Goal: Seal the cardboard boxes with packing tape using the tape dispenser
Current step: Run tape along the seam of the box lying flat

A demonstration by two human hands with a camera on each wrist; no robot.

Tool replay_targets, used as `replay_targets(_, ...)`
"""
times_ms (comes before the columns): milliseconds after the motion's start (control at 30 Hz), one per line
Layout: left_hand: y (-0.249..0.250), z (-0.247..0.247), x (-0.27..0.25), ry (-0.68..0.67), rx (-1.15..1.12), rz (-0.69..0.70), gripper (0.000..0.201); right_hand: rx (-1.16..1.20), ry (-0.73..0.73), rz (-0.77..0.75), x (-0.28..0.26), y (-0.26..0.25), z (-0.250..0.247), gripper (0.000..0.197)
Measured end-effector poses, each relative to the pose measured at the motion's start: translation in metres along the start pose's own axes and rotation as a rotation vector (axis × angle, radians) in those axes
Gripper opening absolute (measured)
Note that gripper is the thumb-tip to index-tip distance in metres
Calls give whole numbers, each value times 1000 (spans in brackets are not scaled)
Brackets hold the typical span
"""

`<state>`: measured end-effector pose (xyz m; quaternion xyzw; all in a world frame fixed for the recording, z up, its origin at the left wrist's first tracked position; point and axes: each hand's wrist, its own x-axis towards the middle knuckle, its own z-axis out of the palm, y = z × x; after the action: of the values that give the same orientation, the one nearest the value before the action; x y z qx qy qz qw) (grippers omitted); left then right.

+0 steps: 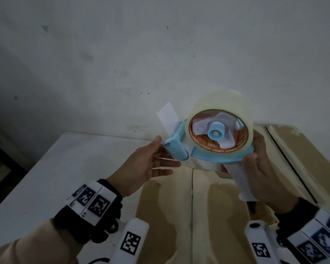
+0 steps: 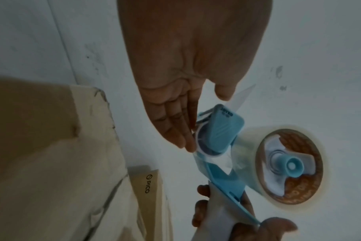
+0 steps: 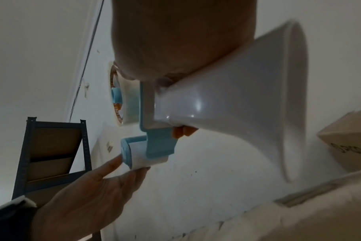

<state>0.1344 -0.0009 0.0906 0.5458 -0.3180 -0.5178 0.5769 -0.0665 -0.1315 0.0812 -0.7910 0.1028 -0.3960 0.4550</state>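
Right hand (image 1: 263, 174) wrapped around the white handle of the blue tape dispenser (image 1: 213, 141), raised above the cardboard box (image 1: 198, 206). Left hand (image 1: 141, 166), fingers straight, touching its roller end. Roll core printed "UNO"; smaller box (image 2: 146, 184) marked "PICO".

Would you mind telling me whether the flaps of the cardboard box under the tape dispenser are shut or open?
Shut: the cardboard box flaps lie flat and meet along a centre seam, below the raised tape dispenser.
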Motion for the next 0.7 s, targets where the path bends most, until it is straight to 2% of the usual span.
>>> replay_targets(133, -3, -1, 1, -30, 103, 63, 32, 13, 29, 15, -2, 7, -2, 89)
replay_targets(267, -7, -4, 8, 33, 101, 38, 14, 61, -8, 12, -1, 4, 0, 64)
replay_targets(400, -7, -7, 6, 26, 39, -50, 22, 109, 10, -5, 0, 4, -1, 45)
replay_targets(600, -6, 3, 3, 120, -123, -143, 29, 104, -5, 8, -5, 7, 0, 59)
replay_targets(700, -7, 5, 0, 152, -159, -177, 34, 93, -5, 4, -5, 6, -1, 57)
